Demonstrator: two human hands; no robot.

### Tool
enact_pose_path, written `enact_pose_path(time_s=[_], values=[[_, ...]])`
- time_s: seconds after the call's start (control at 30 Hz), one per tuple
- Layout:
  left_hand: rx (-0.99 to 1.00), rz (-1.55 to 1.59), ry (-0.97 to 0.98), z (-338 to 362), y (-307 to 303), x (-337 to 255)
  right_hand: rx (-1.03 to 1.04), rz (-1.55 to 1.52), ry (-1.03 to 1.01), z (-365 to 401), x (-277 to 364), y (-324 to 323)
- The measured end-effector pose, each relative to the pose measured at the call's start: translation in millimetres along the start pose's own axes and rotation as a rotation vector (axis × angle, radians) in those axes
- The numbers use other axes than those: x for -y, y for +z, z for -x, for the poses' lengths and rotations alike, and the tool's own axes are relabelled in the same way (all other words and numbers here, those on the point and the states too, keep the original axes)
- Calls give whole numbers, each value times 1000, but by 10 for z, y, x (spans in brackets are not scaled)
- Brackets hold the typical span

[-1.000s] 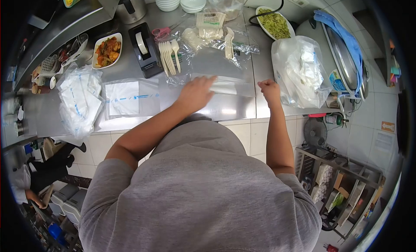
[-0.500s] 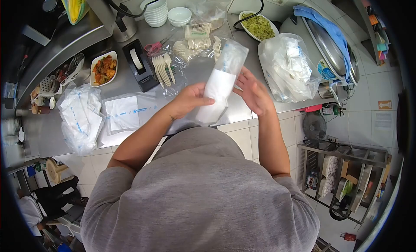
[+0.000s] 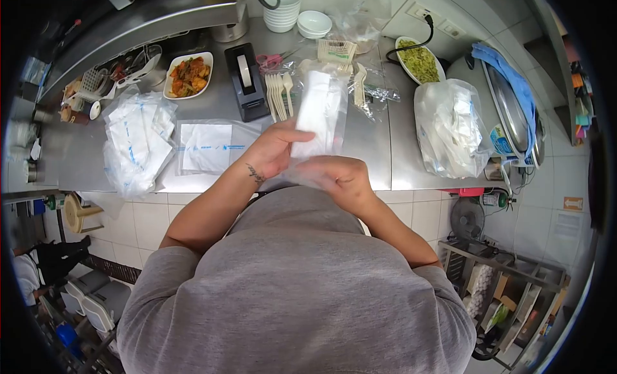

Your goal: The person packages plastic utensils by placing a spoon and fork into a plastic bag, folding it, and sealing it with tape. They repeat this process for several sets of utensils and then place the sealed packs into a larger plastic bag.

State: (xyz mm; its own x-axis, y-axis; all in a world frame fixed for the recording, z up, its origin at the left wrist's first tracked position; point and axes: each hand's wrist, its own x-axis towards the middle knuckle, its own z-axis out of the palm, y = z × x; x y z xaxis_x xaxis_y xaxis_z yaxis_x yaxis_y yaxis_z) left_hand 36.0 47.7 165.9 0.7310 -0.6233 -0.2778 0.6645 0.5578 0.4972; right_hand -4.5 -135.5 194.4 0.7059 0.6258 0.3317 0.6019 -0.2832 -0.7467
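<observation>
A white folded packet (image 3: 313, 107), apparently paper, is held in loose clear film (image 3: 339, 120) in front of the body, over the near part of the bench (image 3: 374, 142). It is tilted slightly, with its far end pointed away from the hands. The packet is gripped along its near left side by the left hand (image 3: 277, 150), the thumb being laid across the white face. The right hand (image 3: 350, 181) is placed at the near end, its fingers curled about the trailing film; whether the film is actually pinched cannot be told through the blur. Very little weight is to be expected. The white part is judged soft and easily creased, while the film is judged thin, slippery and liable to slide over what it covers. Hold is best taken through both layers, with a flat thumb and light pressure, and the loose film is best steadied by its edge. Beyond the hands, pale cutlery (image 3: 275, 97) is laid beside a tape dispenser (image 3: 247, 84). Left of the hands, a flat printed sleeve (image 3: 205, 145) and a pile of packets (image 3: 136, 142) are seen; well to the right, a bulging plastic bag (image 3: 448, 129) is set.
</observation>
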Motion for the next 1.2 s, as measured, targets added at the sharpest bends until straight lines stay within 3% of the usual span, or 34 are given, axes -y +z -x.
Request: enact_pose_path(time_s=[0.07,0.1,0.23,0.3,0.33,0.43,0.5,0.53,0.6,0.67,0.8,0.93,1.13,1.2], values=[[-96,-158,208,10,-37,42,-209,-489,493,28,-29,75],[-60,-140,238,49,-32,71,-340,-590,463,-31,-48,123],[-35,55,286,216,60,155,-432,-736,621,-229,-7,118],[-86,-409,456,263,103,199,-480,-791,645,-277,17,141],[-89,-409,456,267,78,204,-478,-793,645,-282,3,159],[-180,-396,446,300,22,191,-536,-679,566,-308,-107,239],[-198,-233,486,365,34,162,-627,-306,405,-370,-220,277],[-205,-234,492,393,0,152,-620,-311,401,-422,-287,291],[-273,-170,602,468,-138,115,-658,-709,597,-566,-465,318],[-356,-199,667,614,-326,17,-591,-695,642,-726,-696,405],[-725,-322,871,1050,-563,-222,-346,-617,833,-1206,-989,763],[-786,-312,967,1331,-631,-254,-194,-475,1014,-1612,-1335,1179],[-828,-294,960,1448,-673,-132,-263,-721,912,-1592,-1348,1492],[-890,-281,931,1472,-696,-114,-515,-7,368,-1283,-1229,1593]])
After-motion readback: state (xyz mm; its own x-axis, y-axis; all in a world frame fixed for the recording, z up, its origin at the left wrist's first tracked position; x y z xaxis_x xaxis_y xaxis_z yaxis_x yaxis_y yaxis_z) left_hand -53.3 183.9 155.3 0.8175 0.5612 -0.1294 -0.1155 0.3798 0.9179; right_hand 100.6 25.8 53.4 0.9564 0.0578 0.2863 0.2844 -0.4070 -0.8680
